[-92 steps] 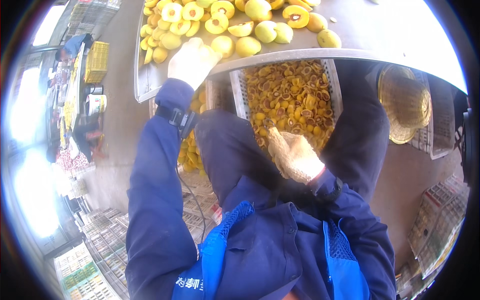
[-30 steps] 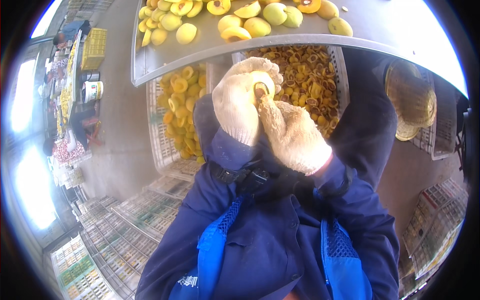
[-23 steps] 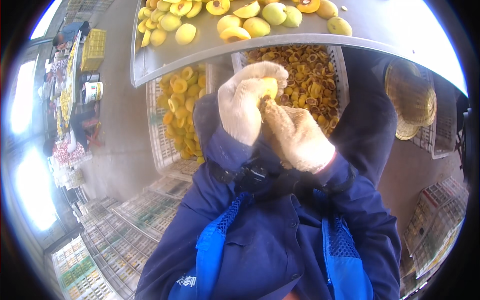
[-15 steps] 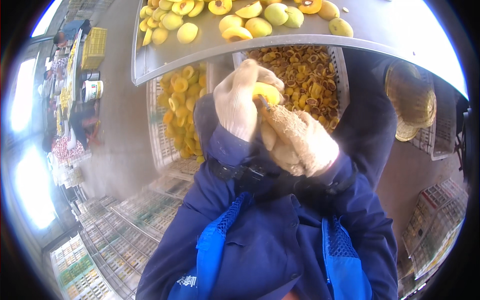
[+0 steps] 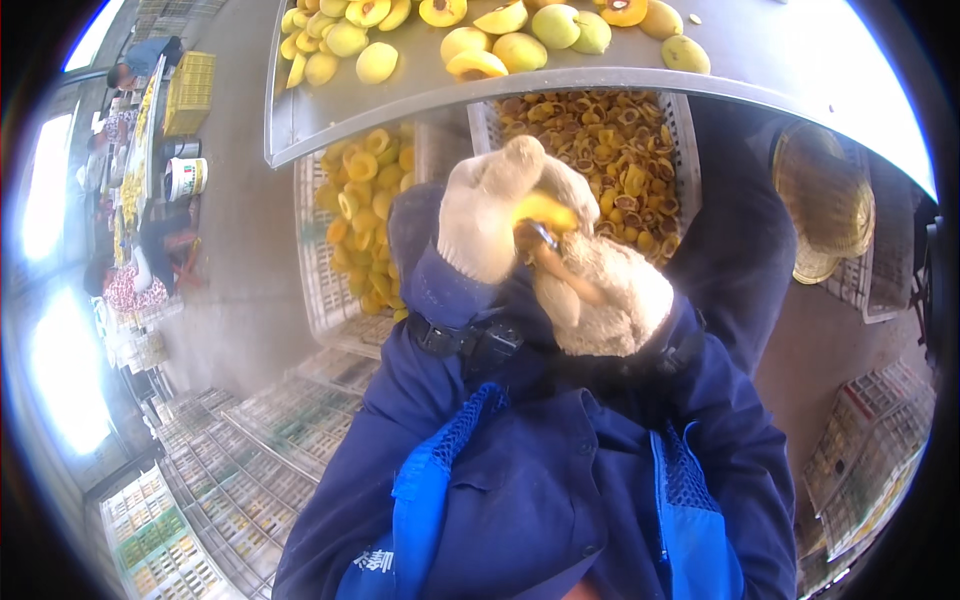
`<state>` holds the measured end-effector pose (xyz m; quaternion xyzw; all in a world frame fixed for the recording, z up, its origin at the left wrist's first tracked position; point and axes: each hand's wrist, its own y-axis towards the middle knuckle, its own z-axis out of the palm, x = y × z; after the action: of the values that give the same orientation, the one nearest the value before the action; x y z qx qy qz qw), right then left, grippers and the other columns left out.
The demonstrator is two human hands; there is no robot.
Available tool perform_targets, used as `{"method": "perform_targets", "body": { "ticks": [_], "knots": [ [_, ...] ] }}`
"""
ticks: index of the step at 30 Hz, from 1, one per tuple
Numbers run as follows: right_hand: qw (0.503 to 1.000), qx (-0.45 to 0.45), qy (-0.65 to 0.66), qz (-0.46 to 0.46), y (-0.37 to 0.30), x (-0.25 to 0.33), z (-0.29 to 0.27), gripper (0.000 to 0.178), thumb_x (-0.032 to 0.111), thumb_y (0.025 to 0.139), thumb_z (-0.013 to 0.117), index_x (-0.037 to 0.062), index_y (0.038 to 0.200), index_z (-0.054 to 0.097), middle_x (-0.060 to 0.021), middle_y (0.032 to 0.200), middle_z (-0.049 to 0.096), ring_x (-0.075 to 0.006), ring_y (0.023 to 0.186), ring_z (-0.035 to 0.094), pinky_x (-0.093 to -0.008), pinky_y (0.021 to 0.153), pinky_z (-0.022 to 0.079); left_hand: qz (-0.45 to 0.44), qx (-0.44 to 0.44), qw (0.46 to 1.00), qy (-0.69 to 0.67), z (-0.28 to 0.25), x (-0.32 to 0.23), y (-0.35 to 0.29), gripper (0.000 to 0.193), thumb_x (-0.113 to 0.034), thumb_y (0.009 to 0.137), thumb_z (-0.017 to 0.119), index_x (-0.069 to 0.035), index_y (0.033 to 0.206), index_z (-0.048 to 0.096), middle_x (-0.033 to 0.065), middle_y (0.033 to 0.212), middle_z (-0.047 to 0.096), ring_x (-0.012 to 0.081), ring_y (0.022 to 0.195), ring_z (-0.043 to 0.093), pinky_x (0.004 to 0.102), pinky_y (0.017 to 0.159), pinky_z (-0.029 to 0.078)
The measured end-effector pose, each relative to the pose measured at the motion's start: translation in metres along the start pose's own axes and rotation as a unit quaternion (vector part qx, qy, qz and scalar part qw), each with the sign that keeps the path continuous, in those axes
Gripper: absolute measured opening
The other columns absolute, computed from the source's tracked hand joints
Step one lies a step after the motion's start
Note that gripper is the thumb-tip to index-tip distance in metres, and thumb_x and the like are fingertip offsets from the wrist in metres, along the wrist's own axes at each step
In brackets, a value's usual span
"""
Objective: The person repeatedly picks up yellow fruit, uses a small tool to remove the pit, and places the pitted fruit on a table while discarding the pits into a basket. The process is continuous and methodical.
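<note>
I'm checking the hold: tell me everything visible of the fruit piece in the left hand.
The fruit piece is bright yellow, fleshy and rounded; blur and the gloves hide its full outline. The gloved left hand grips its left and far sides, in midair. A small metal tool in the gloved right hand is at its near edge; contact there is unclear.

Item count: 2 hands in cream fabric gloves, comprising 1 left hand [image 5: 485, 215] and 1 right hand [image 5: 612, 300]; 1 yellow cut fruit piece [image 5: 546, 210]; 1 hand tool with a shiny metal tip [image 5: 544, 235]; 1 grey sheet-metal table [image 5: 320, 115]. Beneath the table edge are 2 fruit-filled, pale slotted plastic crates [image 5: 689, 165]; their overlapping contents are uncountable. 1 white cylindrical bucket [image 5: 186, 179] stands left. There are 2 blue mesh straps [image 5: 458, 428].
</note>
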<state>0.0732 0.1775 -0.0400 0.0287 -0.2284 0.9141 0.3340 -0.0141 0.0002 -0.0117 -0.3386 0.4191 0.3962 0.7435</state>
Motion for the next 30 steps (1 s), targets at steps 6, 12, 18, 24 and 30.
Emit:
{"method": "perform_targets", "body": {
  "ticks": [6, 12, 18, 24, 30],
  "knots": [
    [0.988, -0.073, 0.132, -0.043, -0.002, -0.024, 0.0, 0.04, 0.037, 0.116, 0.063, 0.0006, 0.132, 0.066, -0.0128, 0.086, 0.068, -0.0132, 0.048, 0.05, -0.0288, 0.044, 0.041, 0.101, 0.128, 0.969, 0.188, 0.005, -0.01, 0.002, 0.072, -0.049, 0.12, 0.045, 0.01, 0.09, 0.076, 0.0282, 0.092, 0.076, 0.0351, 0.084, 0.075, 0.0442, 0.076, 0.061],
    [0.991, 0.134, 0.015, -0.001, -0.008, 0.003, -0.018, 0.045, 0.043, 0.114, 0.064, -0.002, 0.114, 0.071, -0.0125, 0.081, 0.069, -0.019, 0.059, 0.059, -0.0342, 0.054, 0.047, 0.08, -0.12, 0.977, -0.156, 0.01, -0.006, 0.004, 0.059, -0.046, 0.122, 0.039, -0.001, 0.098, 0.067, 0.024, 0.086, 0.073, 0.0355, 0.071, 0.068, 0.047, 0.07, 0.057],
    [0.738, -0.363, -0.561, -0.092, 0.003, 0.005, -0.026, 0.065, 0.055, 0.116, 0.052, -0.0027, 0.101, 0.076, -0.0257, 0.086, 0.076, -0.044, 0.082, 0.074, -0.0522, 0.078, 0.056, 0.151, -0.359, 0.85, 0.356, -0.126, -0.049, -0.013, 0.047, -0.042, 0.114, 0.061, 0.001, 0.105, 0.079, 0.0138, 0.098, 0.08, 0.0247, 0.088, 0.076, 0.036, 0.081, 0.06],
    [0.841, -0.304, -0.436, -0.102, -0.013, 0.01, -0.015, 0.057, 0.051, 0.117, 0.058, -0.0002, 0.096, 0.073, -0.007, 0.067, 0.065, -0.0179, 0.061, 0.062, -0.0383, 0.061, 0.05, 0.088, -0.443, 0.711, 0.539, -0.169, -0.09, 0.007, 0.043, -0.039, 0.107, 0.071, 0.0, 0.123, 0.08, 0.0157, 0.12, 0.083, 0.0264, 0.112, 0.076, 0.0396, 0.102, 0.057],
    [0.839, -0.304, -0.441, -0.098, -0.004, 0.008, -0.007, 0.054, 0.048, 0.118, 0.058, 0.001, 0.095, 0.073, -0.0054, 0.067, 0.062, -0.0138, 0.061, 0.057, -0.0359, 0.06, 0.047, 0.041, -0.136, 0.705, 0.695, -0.104, -0.073, 0.095, 0.06, -0.056, 0.099, 0.074, -0.008, 0.135, 0.075, 0.0189, 0.123, 0.08, 0.0348, 0.116, 0.076, 0.0407, 0.106, 0.057]
  ]
}}
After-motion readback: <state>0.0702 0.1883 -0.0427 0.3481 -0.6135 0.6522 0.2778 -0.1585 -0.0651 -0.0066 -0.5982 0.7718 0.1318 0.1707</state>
